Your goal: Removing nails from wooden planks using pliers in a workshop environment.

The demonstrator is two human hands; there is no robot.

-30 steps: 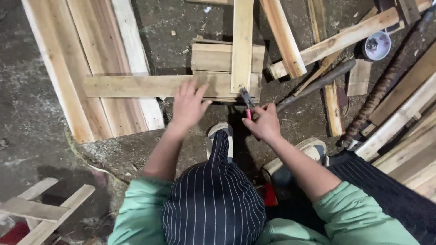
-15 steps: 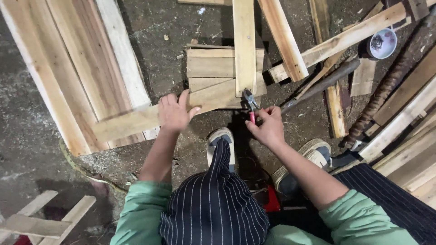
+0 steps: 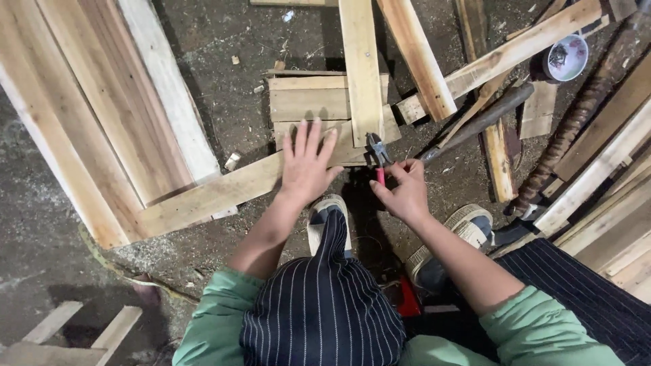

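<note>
My left hand [image 3: 306, 165] lies flat, fingers spread, on a long pale wooden slat [image 3: 224, 190] that slants down to the left across the dirt floor. My right hand [image 3: 405, 190] grips red-handled pliers [image 3: 377, 154], whose jaws touch the slat's right end, where it meets an upright plank [image 3: 361, 68] and short stacked boards [image 3: 302, 102]. My knees, in dark striped cloth, and my shoes sit just below the hands.
A wide panel of planks [image 3: 102, 115] leans at the left. Loose slats, a hammer handle [image 3: 475, 122] and a small bowl of nails [image 3: 566, 57] lie at the right. More timber is piled along the right edge, and a small wooden frame [image 3: 61, 332] sits bottom left.
The slat has swung from level to slanted, its left end lower. My left hand moved back rightward along it and flattened. The pliers stayed at the slat's right end.
</note>
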